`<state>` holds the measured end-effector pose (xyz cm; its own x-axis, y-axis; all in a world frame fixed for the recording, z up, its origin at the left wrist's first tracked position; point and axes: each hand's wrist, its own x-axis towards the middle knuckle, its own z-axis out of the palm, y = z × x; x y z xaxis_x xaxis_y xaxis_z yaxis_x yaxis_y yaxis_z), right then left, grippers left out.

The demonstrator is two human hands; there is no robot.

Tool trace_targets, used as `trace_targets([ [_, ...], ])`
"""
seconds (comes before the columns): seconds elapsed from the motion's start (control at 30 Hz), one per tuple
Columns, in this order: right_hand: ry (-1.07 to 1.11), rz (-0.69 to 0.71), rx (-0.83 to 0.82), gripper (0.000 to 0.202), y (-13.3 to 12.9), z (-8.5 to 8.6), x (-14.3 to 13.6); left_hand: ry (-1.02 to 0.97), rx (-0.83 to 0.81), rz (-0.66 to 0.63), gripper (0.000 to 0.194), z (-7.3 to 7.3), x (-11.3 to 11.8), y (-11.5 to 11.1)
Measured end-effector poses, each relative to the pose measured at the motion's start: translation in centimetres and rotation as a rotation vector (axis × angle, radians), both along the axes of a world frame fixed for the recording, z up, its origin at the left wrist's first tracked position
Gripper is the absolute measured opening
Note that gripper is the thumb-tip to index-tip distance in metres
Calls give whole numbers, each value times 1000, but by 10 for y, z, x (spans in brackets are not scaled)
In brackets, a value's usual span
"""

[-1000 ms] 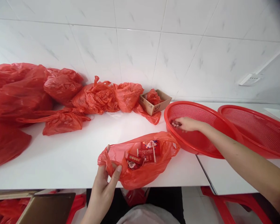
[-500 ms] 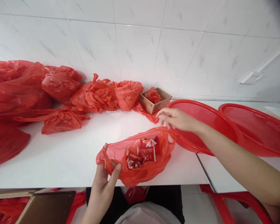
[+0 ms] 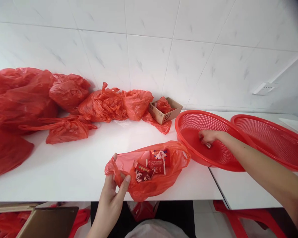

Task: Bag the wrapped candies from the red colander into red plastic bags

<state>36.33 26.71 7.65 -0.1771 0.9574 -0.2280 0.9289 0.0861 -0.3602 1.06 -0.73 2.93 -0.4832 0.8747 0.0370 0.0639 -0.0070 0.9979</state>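
Note:
My left hand (image 3: 115, 190) pinches the left edge of a red plastic bag (image 3: 161, 186) on the white table. The bag's mouth gapes upward, and several small red packets (image 3: 156, 166) lie inside it. My right hand (image 3: 208, 136) reaches down into the nearer red plastic basket (image 3: 188, 148), its fingers curled around a small packet (image 3: 208, 144) with red and white printing. Part of that packet is hidden by the fingers.
A second red basket (image 3: 265, 120) overlaps the first on the right. Filled red bags (image 3: 64, 92) line the wall at the left, beside a small cardboard box (image 3: 167, 115). A smaller tied bag (image 3: 68, 130) lies in front. An open carton (image 3: 49, 221) stands below the table edge.
My right hand has moved from above the bag's right side, rightward and down into the basket, and now has a small packet in its fingers. My left hand keeps its hold on the bag.

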Motion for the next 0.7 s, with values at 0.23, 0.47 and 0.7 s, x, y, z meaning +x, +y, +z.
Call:
trace_targets([
  [0.23, 424, 388, -248, 17, -50, 74, -70, 45, 45, 35, 72, -3, 0, 5],
  [0.47, 214, 710, -123, 22, -125, 47, -156, -60, -4, -49, 77, 3, 1, 4],
  [0.7, -146, 553, 67, 26, -91, -19, -177, -56, -11, -60, 75, -2, -5, 0],
])
